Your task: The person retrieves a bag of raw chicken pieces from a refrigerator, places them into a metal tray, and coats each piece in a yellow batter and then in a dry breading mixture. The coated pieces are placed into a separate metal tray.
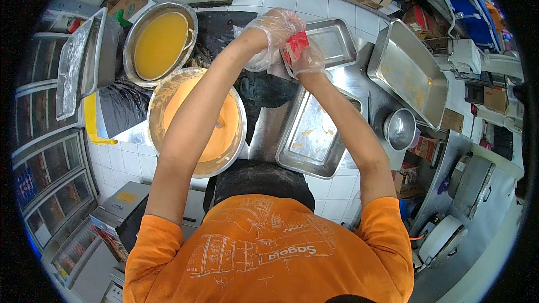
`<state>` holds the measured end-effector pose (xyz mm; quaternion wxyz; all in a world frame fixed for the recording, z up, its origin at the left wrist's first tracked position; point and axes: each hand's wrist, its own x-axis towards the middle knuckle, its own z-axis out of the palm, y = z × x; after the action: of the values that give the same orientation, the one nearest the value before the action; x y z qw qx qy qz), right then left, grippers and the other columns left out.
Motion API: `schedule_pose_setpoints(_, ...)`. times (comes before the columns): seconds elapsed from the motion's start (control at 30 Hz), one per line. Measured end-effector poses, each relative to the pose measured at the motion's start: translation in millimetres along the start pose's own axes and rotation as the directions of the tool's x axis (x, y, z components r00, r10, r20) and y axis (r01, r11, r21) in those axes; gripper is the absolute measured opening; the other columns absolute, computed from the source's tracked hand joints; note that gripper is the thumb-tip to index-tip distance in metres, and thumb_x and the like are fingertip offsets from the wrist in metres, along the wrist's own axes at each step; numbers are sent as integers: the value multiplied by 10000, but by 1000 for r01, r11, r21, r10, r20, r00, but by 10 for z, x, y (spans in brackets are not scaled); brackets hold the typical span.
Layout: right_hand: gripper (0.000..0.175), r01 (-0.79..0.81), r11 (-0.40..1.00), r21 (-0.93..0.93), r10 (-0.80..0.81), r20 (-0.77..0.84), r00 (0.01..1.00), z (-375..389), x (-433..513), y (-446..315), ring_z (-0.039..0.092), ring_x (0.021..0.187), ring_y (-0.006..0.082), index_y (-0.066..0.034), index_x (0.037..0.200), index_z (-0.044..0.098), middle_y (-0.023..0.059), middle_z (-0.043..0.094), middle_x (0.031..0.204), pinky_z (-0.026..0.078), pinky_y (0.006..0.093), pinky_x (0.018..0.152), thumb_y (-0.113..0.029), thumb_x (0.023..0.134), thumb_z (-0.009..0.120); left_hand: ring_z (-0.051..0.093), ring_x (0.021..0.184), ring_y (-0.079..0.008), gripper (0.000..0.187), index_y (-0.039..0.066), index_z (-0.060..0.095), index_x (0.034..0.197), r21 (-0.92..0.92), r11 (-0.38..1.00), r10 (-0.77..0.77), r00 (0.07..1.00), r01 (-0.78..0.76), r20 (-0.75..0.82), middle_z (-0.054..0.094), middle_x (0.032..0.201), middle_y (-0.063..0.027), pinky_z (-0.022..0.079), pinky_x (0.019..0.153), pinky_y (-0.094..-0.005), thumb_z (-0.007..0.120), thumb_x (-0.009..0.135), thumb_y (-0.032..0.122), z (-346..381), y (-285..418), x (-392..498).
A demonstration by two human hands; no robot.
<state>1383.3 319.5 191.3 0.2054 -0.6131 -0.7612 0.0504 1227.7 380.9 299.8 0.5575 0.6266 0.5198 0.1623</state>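
Observation:
Both my hands wear loose clear plastic gloves and meet above the far part of the work table. My right hand (pixel 310 58) grips a red packet (pixel 297 44), whose kind I cannot make out. My left hand (pixel 281 27) curls over the packet's upper end, its fingertips hidden. Crumpled clear plastic (pixel 257 59) hangs below my left wrist. Under my left forearm stands a large metal bowl (pixel 239 134) of thick orange batter (pixel 227 134). My right forearm passes over a shallow steel tray (pixel 313 147) with orange bits in it.
A metal bowl of yellow liquid (pixel 160 46) stands at the far left, beside stacked metal pans (pixel 101 50). A smaller steel tray (pixel 334 44) lies beyond my hands. To the right are a deep steel pan (pixel 410 75) with orange smears and a small steel bowl (pixel 400 129).

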Motion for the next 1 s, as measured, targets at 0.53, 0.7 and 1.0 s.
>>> schedule_pose_setpoints(0.53, 206, -270, 10, 963, 490, 231, 841, -1187, -633, 363, 694, 866, 213, -44, 1148, 667, 82, 708, 979, 583, 336, 785, -141, 972, 711, 547, 675, -118, 304, 89, 727, 1062, -136, 991, -7, 998, -1, -58, 668, 840, -8, 475, 586, -280, 647, 1017, 378, -185, -39, -40)
schedule_pose_setpoints(0.7, 190, -166, -730, 663, 455, 652, 607, -1121, -616, -180, 600, 688, 171, -76, 1087, 583, 61, 616, 864, 554, 299, 606, -264, 1064, 603, 525, 654, -96, 282, 85, 740, 1071, -275, 961, -7, 999, -3, -34, 659, 816, -6, 466, 563, -284, 644, 1019, 345, -73, -65, 18)
schedule_pose_setpoints(1.0, 240, -210, -714, 668, -117, 182, 976, -2284, -1258, -1652, 534, 735, 209, -58, 1196, 512, 95, 536, 888, 463, 335, 601, -209, 1027, 592, 691, 963, -359, 289, 71, 715, 1052, 65, 998, -22, 1000, 21, 17, 718, 1032, -209, 549, 889, -436, 598, 1000, 330, -314, -292, 146)
